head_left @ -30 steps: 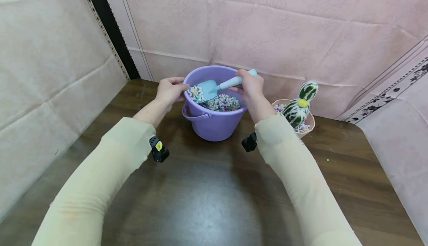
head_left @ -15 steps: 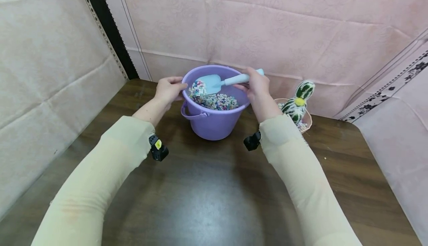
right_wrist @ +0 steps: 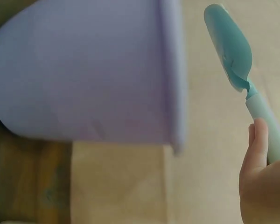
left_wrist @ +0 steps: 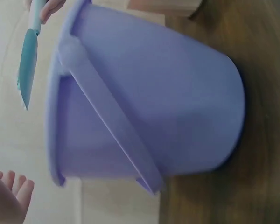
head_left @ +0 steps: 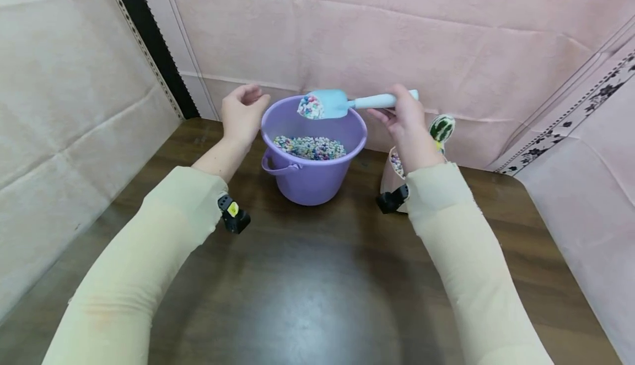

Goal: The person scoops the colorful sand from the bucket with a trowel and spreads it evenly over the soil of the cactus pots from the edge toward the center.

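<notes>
My right hand [head_left: 409,125] grips the handle of a light blue hand trowel [head_left: 334,104], held level above the rim of a purple bucket [head_left: 315,183]. Small pastel beads [head_left: 310,107] lie heaped at the tip of its blade. More beads [head_left: 311,148] cover the inside of the bucket, well below the rim. To the left of the rim, my left hand [head_left: 240,116] hovers apart from it with loosely bent fingers, holding nothing. In the left wrist view the bucket's handle [left_wrist: 109,112] hangs down its side.
Behind my right wrist stands a pale pink pot [head_left: 391,176] with beads inside and a green-and-white cactus figure [head_left: 442,128], both partly hidden. The dark wooden table [head_left: 297,277] meets pale cloth walls [head_left: 372,39] at the back and sides.
The trowel has risen out of the bucket with its beads and shifted right with my right hand. My left hand has let go of the rim and lifted. My right arm now covers more of the pot.
</notes>
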A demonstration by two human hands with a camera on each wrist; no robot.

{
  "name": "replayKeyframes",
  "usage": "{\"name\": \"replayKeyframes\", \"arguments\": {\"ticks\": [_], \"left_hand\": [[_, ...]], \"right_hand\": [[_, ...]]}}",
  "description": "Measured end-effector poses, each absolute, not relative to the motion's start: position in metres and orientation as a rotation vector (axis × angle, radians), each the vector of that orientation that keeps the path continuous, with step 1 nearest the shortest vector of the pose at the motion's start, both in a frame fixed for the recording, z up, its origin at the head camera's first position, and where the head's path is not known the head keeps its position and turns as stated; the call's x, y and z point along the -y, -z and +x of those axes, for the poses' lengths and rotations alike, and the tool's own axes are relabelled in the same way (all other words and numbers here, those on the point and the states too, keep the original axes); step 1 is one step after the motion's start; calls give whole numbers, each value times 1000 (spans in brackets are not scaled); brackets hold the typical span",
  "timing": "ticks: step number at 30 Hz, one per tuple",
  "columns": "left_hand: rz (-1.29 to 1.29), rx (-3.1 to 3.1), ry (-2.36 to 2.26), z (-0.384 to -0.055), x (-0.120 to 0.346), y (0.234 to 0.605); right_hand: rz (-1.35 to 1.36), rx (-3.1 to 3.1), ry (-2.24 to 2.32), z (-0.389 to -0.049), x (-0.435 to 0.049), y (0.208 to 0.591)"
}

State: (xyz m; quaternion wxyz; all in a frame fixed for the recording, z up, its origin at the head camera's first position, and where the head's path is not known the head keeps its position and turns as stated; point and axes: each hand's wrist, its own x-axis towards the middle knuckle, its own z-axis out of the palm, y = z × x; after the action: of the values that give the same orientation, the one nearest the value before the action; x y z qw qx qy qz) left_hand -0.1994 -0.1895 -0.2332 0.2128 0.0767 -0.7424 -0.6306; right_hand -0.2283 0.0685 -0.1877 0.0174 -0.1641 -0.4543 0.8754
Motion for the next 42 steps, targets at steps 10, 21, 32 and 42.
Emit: {"name": "replayKeyframes", "arguments": {"ticks": [10,21,32,42], "left_hand": [[-57,1976,2025,-196,143,208],[-313,2202,2067,-189,76,222],[-302,2544,1737,-184,45,265],[-74,2645,1659,-185,35,305]], "right_hand": [[-633,1158,-2789,-223,-142,155],[-757,918,-2732,-194,-233,144],[-818,839,-2739,-173,-277,154],[-832,821,-2745,-165,-286,172]]}}
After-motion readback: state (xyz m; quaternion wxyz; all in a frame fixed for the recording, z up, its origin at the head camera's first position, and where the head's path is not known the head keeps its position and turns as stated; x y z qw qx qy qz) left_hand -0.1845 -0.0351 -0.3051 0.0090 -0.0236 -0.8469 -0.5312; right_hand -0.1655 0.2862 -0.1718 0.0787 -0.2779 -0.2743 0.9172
